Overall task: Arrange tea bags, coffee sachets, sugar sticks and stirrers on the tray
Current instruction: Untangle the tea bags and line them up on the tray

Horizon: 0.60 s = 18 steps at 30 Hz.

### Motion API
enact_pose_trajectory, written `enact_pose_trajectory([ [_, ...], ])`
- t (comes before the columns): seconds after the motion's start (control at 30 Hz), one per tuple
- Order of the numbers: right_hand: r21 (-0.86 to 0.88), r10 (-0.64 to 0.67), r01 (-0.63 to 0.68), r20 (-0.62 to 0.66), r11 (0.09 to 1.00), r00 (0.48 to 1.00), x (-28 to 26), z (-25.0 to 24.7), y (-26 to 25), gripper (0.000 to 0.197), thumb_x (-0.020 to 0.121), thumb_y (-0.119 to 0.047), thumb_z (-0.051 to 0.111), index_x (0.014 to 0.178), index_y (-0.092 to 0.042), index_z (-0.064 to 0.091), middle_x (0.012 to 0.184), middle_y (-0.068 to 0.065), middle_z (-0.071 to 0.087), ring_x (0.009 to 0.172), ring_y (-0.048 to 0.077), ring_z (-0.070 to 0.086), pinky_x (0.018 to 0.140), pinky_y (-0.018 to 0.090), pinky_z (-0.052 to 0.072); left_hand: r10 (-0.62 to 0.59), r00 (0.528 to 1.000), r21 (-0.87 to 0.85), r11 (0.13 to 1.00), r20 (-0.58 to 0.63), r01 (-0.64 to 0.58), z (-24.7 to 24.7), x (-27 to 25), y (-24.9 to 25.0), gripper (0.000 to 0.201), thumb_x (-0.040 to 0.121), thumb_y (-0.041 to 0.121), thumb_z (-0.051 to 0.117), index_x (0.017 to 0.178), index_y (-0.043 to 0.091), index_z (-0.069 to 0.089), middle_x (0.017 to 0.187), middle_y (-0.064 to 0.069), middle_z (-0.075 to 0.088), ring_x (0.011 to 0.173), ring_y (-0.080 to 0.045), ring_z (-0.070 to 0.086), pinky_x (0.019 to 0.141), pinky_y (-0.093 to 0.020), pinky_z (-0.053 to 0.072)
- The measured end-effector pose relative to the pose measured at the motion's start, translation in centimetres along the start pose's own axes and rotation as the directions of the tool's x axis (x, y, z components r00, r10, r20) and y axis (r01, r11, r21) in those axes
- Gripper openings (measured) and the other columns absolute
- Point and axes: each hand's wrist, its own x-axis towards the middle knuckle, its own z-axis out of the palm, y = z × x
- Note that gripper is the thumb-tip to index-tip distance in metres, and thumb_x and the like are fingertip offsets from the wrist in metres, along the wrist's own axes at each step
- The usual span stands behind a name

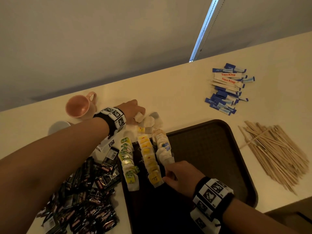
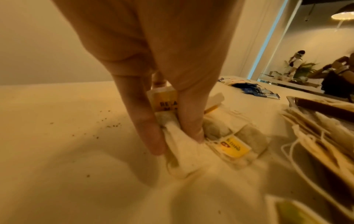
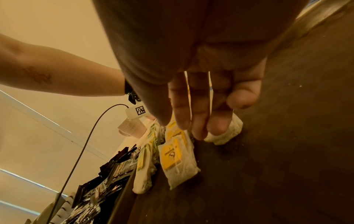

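Coffee sachets (image 1: 87, 196): lay in a dark pile on the table, left of the tray (image 1: 219, 149).
Left hand (image 1: 133, 109): pinched a loose tea bag (image 2: 172, 136) between thumb and finger on the table, beyond the tray's far left corner.
Tea bag rows (image 1: 148, 159): three rows ran with their long axis away from the person; the pinched bag lay past their far ends.
Right hand (image 1: 180, 174): fingers nearly straight, resting on the near end of the white row.
Views: only the left wrist view showed the pinch; only the head view showed sugar sticks (image 1: 228, 88) and stirrers (image 1: 273, 152) off the tray, at right.
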Motion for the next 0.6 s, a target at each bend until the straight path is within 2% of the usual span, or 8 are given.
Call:
enact_pose_trajectory([
  [0.2,-0.008,-0.003,0.003,-0.008,1.000,1.000,-0.1,-0.4,0.1,0.016,0.092,-0.040,0.060,0.091,-0.025,0.062,0.090,-0.005,0.065,0.083,0.013,0.062,0.079,0.034,0.054,-0.026,0.989,-0.122,0.992,-0.148,0.008,-0.7,-1.0,-0.4,0.045,0.081,0.018,0.077,0.122,0.012,0.059,0.108,-0.012,0.052,0.102,-0.033,0.053,0.085,-0.031,0.038],
  [0.3,-0.021,0.001,-0.001,-0.023,1.000,1.000,-0.5,-0.7,0.1,0.018,0.092,-0.042,0.060,0.090,-0.023,0.062,0.088,-0.007,0.064,0.081,0.011,0.061,0.079,0.032,0.054,-0.067,0.966,-0.205,0.979,-0.249,0.015,-1.7,-2.6,-0.6,0.046,0.080,0.017,0.078,0.122,0.010,0.060,0.098,-0.004,0.049,0.091,-0.025,0.050,0.079,-0.028,0.038],
  [0.4,-0.020,-0.017,0.016,-0.060,1.000,0.998,-0.9,-1.3,-0.1,0.021,0.091,-0.042,0.061,0.088,-0.022,0.064,0.082,-0.008,0.065,0.076,0.008,0.061,0.077,0.030,0.054,-0.098,0.934,-0.271,0.963,-0.344,0.001,-2.7,-4.7,-0.6,0.042,0.078,0.015,0.080,0.116,0.012,0.062,0.096,-0.003,0.051,0.090,-0.026,0.053,0.076,-0.027,0.036],
  [0.53,0.002,-0.051,0.052,-0.186,0.999,0.981,-1.5,-2.9,-1.2,0.023,0.089,-0.039,0.065,0.086,-0.017,0.069,0.076,-0.005,0.066,0.069,0.006,0.060,0.072,0.029,0.055,-0.130,0.869,-0.393,0.916,-0.478,-0.080,-4.0,-8.1,0.4,0.035,0.078,0.015,0.081,0.100,0.025,0.056,0.095,-0.001,0.057,0.083,-0.021,0.052,0.073,-0.027,0.036],
  [0.6,0.005,-0.070,0.074,-0.286,0.997,0.956,-1.6,-4.0,-2.5,0.023,0.089,-0.038,0.066,0.085,-0.016,0.070,0.071,-0.006,0.063,0.064,0.004,0.056,0.065,0.022,0.050,-0.159,0.846,-0.466,0.877,-0.509,-0.115,-4.4,-9.7,1.4,0.034,0.078,0.018,0.081,0.099,0.026,0.055,0.097,-0.002,0.058,0.081,-0.019,0.051,0.071,-0.030,0.042],
])
